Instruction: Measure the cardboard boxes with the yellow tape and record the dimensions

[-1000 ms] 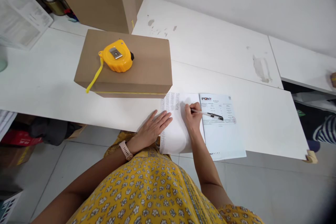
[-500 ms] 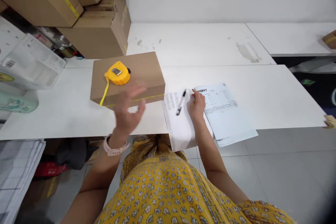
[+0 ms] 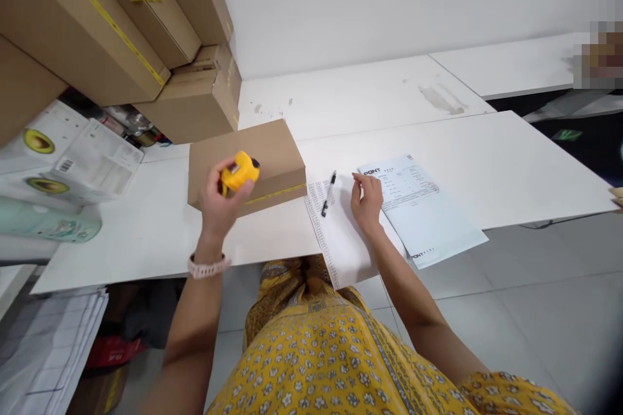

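A yellow tape measure (image 3: pixel 242 172) is gripped in my left hand (image 3: pixel 221 198), with thumb and fingers around its case. My hand holds it over the top of a closed brown cardboard box (image 3: pixel 272 149). My right hand (image 3: pixel 367 204) rests on white paper sheets (image 3: pixel 351 240) printed with rows of text. Its fingers are loosely bent and a little apart, with nothing in them. On the sheets, left of that hand, lies a black-and-clear pen (image 3: pixel 328 194). A pale blue printed form (image 3: pixel 428 214) lies just right of the hand, partly over the sheets.
Cardboard boxes (image 3: pixel 189 110) are stacked at the back left. Beside them stand a white carton with avocado pictures (image 3: pixel 82 162) and a light green bottle (image 3: pixel 58 220). The white table (image 3: pixel 511 168) ends close to my body. Part of a person, blurred out, is at far right.
My left hand was open above the box's front edge; now it has taken hold of the tape measure that lay on the box. My right hand stays on the sheets. The view has shifted.
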### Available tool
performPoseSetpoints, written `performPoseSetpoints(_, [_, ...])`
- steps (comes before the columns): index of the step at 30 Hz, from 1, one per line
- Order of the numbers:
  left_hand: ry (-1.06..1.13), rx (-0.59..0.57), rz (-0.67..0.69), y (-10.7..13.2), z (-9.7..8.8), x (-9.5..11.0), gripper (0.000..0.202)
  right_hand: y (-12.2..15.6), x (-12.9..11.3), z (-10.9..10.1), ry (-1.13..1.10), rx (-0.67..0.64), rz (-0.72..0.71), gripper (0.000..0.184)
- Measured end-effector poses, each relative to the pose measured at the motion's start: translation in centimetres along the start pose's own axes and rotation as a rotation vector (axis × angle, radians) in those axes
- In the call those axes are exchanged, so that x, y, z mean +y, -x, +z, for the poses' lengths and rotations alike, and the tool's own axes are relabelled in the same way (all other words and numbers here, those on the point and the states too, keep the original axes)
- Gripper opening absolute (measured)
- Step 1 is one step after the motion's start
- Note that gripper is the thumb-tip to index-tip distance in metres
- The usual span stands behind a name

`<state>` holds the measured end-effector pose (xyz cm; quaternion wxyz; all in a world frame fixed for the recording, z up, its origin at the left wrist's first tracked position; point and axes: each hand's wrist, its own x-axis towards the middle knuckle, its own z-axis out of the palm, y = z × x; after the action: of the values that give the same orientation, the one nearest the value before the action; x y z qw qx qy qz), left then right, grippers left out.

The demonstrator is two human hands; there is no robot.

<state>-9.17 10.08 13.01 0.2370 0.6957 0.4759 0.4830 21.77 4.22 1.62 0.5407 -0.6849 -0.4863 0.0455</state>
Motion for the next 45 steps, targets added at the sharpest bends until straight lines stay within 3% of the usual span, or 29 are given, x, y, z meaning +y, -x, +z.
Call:
performPoseSetpoints(2, [0.188, -0.145, -0.034, 2.6, 0.4, 1.6, 0.053, 1.6, -4.0, -0.6, -0.246, -0.144, 0.094, 0.034])
performPoseSetpoints(4, [0.28, -0.328, -0.052, 5.1, 0.8, 3.0, 0.059, 3.4, -7.5, -0.9, -0.582, -0.449, 0.282, 0.047])
performPoseSetpoints(6, [0.288, -0.448, -0.072, 7.0, 1.1, 3.9, 0.064, 4.7, -9.7, -1.1, -0.817, -0.667, 0.436, 0.058])
performPoseSetpoints(9, [0.26, -0.523, -0.12, 8.3, 1.0, 4.2, 0.064, 5.6, -10.7, -1.2, -0.945, -0.815, 0.563, 0.064])
performPoseSetpoints(13, [0.303, -0.559, -0.189, 8.5, 0.0, 3.2, 0.065, 5.4, -10.7, -1.5, -0.879, -0.929, 0.498, 0.055])
performPoseSetpoints(17, [0.394, -0.431, -0.267, 7.0, -2.3, 1.3, 0.065, 2.9, -11.0, -1.7, -0.829, -0.865, 0.4, 0.045])
performPoseSetpoints(20, [0.439, -0.205, -0.294, 3.8, -5.9, -0.2, 0.063, -1.6, -10.4, -1.3, -0.8, -0.663, 0.378, 0.04])
performPoseSetpoints(23, [0.445, 0.012, -0.332, -0.6, -10.1, -1.7, 0.049, -7.1, -9.7, 0.1, -0.757, -0.447, 0.39, 0.036])
performPoseSetpoints(26, [0.427, 0.049, -0.387, -4.3, -13.4, -3.6, 0.04, -11.1, -9.8, 2.8, -0.681, -0.437, 0.381, 0.033])
performPoseSetpoints(28, [0.423, 0.035, -0.433, -5.8, -14.6, -5.0, 0.04, -12.2, -10.2, 4.8, -0.607, -0.47, 0.378, 0.029])
performPoseSetpoints(32, [0.433, -0.024, -0.492, -6.7, -15.7, -7.2, 0.041, -12.5, -10.7, 8.2, -0.467, -0.491, 0.357, 0.025])
performPoseSetpoints(37, [0.489, -0.038, -0.524, -5.8, -15.7, -8.4, 0.039, -12.1, -10.6, 9.8, -0.242, -0.529, 0.259, 0.02])
performPoseSetpoints(41, [0.574, -0.044, -0.557, -5.4, -15.4, -8.8, 0.04, -11.6, -10.8, 10.3, -0.273, -0.563, 0.261, 0.026])
performPoseSetpoints(45, [0.627, -0.104, -0.533, -5.4, -15.6, -9.2, 0.041, -10.9, -11.0, 10.6, -0.384, -0.581, 0.365, 0.03])
